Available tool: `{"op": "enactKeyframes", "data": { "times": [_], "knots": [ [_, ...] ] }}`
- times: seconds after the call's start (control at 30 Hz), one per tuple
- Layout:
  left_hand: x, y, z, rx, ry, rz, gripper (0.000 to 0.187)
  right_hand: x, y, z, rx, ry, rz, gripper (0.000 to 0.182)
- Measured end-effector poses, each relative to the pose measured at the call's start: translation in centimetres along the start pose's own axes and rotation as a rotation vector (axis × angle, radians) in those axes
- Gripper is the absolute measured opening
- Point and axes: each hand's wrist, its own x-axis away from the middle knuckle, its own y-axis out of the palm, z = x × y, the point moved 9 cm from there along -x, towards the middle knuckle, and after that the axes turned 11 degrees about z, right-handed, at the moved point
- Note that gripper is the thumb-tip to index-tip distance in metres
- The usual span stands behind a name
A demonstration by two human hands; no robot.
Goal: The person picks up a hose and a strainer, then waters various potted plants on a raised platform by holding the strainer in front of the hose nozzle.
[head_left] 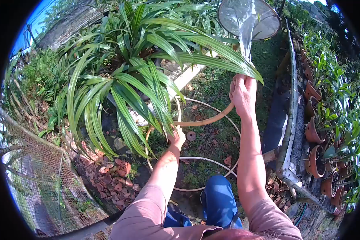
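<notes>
My right hand [244, 94] is closed round a tan garden hose [208, 121] near its outlet, partly behind the tip of a long leaf. Water [246, 38] streams away from this hand toward the top of the view. Lower and to the left, my left hand [177, 137] has its fingers drawn together among the hanging leaf tips, close by the hose. Leaves hide what those fingers grip. A large plant with long, ribbed green leaves [142, 98] spreads in front of me, over a pale bench rail [190, 76].
A round, see-through disc with a dark rim [264, 26] stands behind the water. Potted plants in clay pots [314, 132] line the right, beside a grey pipe rail [291, 120]. Wire mesh [40, 172] borders the left. Hose loops [200, 158] and dry leaves [116, 176] lie on the ground.
</notes>
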Motion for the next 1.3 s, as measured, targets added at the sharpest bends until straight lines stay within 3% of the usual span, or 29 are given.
{"op": "enactKeyframes", "data": {
  "times": [0.03,0.07,0.13,0.2,0.27,0.33,0.37,0.43,0.5,0.53,0.6,0.67,0.7,0.73,0.8,0.87,0.97,1.03,1.07,1.1,1.13,1.23,1.27,1.3],
  "knots": [
    [0.6,-1.6,0.2,0.137,-0.079,-0.010,0.059,-0.5,0.4,-2.0,-0.009,-0.004,-0.021,0.015],
    [1.5,-2.9,1.0,-0.067,-0.129,-0.073,0.072,-0.8,1.0,-3.9,-0.004,0.035,-0.045,0.017],
    [3.7,-3.5,0.5,0.158,0.012,-0.062,0.082,-1.2,3.1,-8.3,-0.007,0.133,-0.112,0.021],
    [8.2,-9.1,1.2,0.036,-0.099,-0.216,0.083,-2.4,5.1,-12.9,0.087,0.138,-0.161,0.027],
    [13.1,-14.4,0.4,0.101,-0.118,-0.361,0.070,-4.4,7.5,-16.9,0.194,0.098,-0.177,0.028],
    [17.9,-22.0,0.0,0.094,-0.082,-0.201,0.045,-6.7,10.5,-22.3,0.168,0.034,-0.250,0.026],
    [19.4,-27.8,1.1,0.137,-0.103,-0.091,0.041,-7.7,12.1,-25.3,0.152,0.002,-0.286,0.025],
    [21.2,-38.0,3.6,0.143,-0.102,0.083,0.039,-8.6,15.4,-30.3,0.056,0.151,-0.386,0.024],
    [20.6,-48.5,9.1,0.076,-0.004,0.308,0.061,-8.8,19.3,-34.1,-0.142,0.339,-0.523,0.021],
    [20.1,-52.0,11.9,0.030,0.109,0.397,0.080,-8.9,21.2,-35.5,-0.165,0.372,-0.543,0.018],
    [18.2,-56.8,16.9,0.185,0.196,0.391,0.105,-7.7,24.6,-39.2,-0.139,0.374,-0.537,0.013],
    [16.4,-59.7,20.1,0.285,0.235,0.360,0.101,-7.7,28.1,-39.6,-0.197,0.437,-0.586,0.007],
    [15.2,-58.9,19.1,0.373,0.089,0.267,0.088,-7.5,29.0,-40.1,-0.176,0.441,-0.552,0.008],
    [13.6,-56.8,16.2,0.473,0.021,0.282,0.058,-7.1,29.9,-40.3,-0.205,0.437,-0.566,0.009],
    [13.2,-57.0,13.3,0.474,-0.194,0.167,0.036,-7.2,31.2,-40.6,-0.256,0.416,-0.586,0.009],
    [13.5,-58.3,9.7,0.442,-0.171,0.260,0.033,-9.1,31.4,-40.0,-0.199,0.384,-0.532,0.012],
    [14.5,-58.2,1.5,0.483,-0.320,0.282,0.039,-13.8,30.2,-38.6,-0.226,0.363,-0.385,0.009],
    [14.4,-58.3,-1.6,0.599,-0.390,0.380,0.043,-17.5,30.9,-35.1,-0.304,0.298,-0.561,0.009],
    [14.0,-59.6,-0.5,0.645,-0.372,0.370,0.041,-18.2,30.9,-34.5,-0.290,0.255,-0.615,0.009],
    [13.0,-60.6,0.1,0.618,-0.281,0.447,0.040,-18.9,31.3,-33.8,-0.513,0.356,-0.765,0.009],
    [12.0,-61.7,0.9,0.590,-0.186,0.521,0.039,-19.7,31.0,-33.4,-0.386,0.353,-0.672,0.009],
    [9.3,-63.6,2.1,0.632,-0.168,0.595,0.040,-21.1,29.9,-33.8,-0.083,0.401,-0.421,0.008],
    [9.0,-65.1,3.6,0.661,-0.156,0.613,0.040,-22.8,30.2,-32.2,-0.200,0.496,-0.458,0.008],
    [8.5,-65.9,4.9,0.614,-0.154,0.599,0.043,-25.5,30.7,-31.1,-0.220,0.463,-0.478,0.009]
  ]
}}
